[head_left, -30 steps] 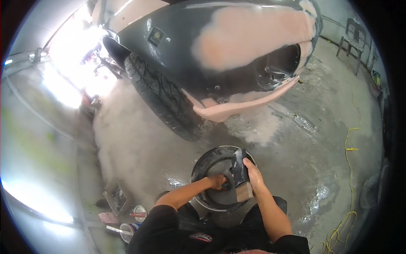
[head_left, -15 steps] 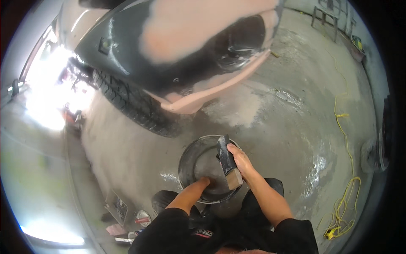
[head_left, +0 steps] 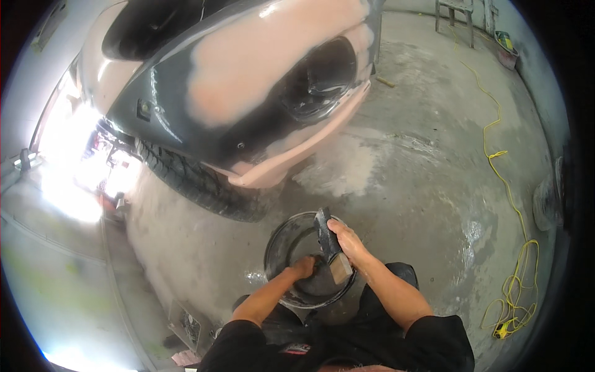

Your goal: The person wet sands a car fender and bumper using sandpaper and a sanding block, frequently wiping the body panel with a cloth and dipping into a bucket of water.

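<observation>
My right hand [head_left: 348, 242] grips a sanding block [head_left: 327, 233], a long block wrapped in dark abrasive paper with a bare tan end toward me. The block is tilted over the right side of a round dark basin [head_left: 270, 243] with murky water in it. Inside the basin's outline, just above or at the water, my left hand [head_left: 302, 267] has its fingers curled in. A dark patch shows by those fingers; whether it is a held thing is unclear. Ahead stands a car bumper [head_left: 248, 80], dark with sanded pinkish patches, with a tyre [head_left: 192, 186] at its left.
A yellow cord [head_left: 509, 198] runs along the right side of the floor to a coil. At the far right are a chair [head_left: 455, 12] and a small tub [head_left: 507, 56]. A large pale panel [head_left: 56, 266] lies along the left. Wet patches mark the concrete.
My left hand has come up out of the basin's water, its fingers now visible and curled. The sanding block stays in my right hand. The view has tilted up, showing more of the car.
</observation>
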{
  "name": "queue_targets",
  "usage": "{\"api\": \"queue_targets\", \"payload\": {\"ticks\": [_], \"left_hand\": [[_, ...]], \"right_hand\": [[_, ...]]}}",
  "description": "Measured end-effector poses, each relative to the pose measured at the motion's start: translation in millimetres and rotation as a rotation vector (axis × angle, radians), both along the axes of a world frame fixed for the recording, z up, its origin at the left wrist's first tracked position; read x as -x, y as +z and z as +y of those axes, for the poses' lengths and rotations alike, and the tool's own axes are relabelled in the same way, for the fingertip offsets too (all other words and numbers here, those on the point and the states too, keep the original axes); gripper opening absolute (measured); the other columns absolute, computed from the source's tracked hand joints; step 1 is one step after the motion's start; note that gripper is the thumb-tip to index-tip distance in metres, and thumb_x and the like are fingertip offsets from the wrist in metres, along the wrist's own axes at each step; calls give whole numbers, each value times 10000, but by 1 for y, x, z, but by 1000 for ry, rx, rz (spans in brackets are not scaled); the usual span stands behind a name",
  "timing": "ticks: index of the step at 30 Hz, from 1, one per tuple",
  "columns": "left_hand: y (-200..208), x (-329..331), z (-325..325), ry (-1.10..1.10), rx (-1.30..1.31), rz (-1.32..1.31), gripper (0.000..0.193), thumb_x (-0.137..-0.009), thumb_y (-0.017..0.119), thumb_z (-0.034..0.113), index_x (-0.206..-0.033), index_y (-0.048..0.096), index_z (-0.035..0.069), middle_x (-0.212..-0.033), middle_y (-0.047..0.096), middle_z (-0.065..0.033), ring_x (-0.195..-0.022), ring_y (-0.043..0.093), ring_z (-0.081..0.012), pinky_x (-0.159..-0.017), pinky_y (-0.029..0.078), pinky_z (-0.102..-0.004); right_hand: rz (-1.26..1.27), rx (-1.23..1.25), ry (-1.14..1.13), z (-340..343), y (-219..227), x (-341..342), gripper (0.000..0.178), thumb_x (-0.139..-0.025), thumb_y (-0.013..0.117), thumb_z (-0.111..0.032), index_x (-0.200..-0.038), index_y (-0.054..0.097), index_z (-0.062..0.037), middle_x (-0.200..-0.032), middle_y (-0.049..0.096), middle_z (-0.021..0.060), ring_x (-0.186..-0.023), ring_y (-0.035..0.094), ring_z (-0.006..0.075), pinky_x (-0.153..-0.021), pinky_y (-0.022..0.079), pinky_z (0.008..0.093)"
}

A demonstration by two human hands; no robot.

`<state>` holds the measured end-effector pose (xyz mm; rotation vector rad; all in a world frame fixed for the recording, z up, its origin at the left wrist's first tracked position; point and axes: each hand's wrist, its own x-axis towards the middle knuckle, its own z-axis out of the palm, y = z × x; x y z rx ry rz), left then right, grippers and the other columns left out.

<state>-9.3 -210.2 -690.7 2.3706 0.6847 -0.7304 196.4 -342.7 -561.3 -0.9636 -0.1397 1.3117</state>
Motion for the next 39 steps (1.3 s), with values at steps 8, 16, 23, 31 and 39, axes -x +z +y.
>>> {"api": "queue_targets", "payload": {"ticks": [8,16,23,31,39], "left_hand": [[203,-6,27,-2,-61,-457,343,-926,785,278,-1206,753,82,-1147,735,-180,-1092,700,-376,-961,552,-461],[493,-44,69,-370,-964,-1137,422,-737,929,91,-1121,763,37,-1063,733,-164,-1002,685,-350,-868,558,-438],[532,-93,132,-461,-1721,-1163,568,-863,854,283,-1398,684,195,-1375,638,-138,-1224,597,-301,-1035,423,-465],[616,-250,77,-1142,-1341,-1036,257,-857,733,201,-1104,707,137,-1095,646,-109,-1015,591,-327,-846,472,-465],[585,-192,133,-1410,-1375,-947,584,-789,819,228,-1352,690,315,-1355,622,-13,-1230,581,-262,-1011,461,-432]], "right_hand": [[82,25,42,4,1,-1,588,-1090,555,-357,-1557,499,-6,-1520,576,114,-1345,560,231,-1150,412,362],[118,73,110,9,-6,-11,598,-1082,563,-351,-1572,480,-20,-1473,600,128,-1275,614,234,-1066,507,377],[79,94,98,1,38,-11,483,-1088,556,-343,-1446,602,-22,-1213,708,79,-995,681,185,-874,571,361],[64,117,-89,-13,83,-11,401,-1084,555,-413,-1232,680,-63,-931,698,47,-721,666,174,-652,567,348],[-30,20,-318,-52,68,-11,570,-1066,655,-365,-1513,531,-35,-1078,702,52,-876,690,157,-774,594,327]]}}
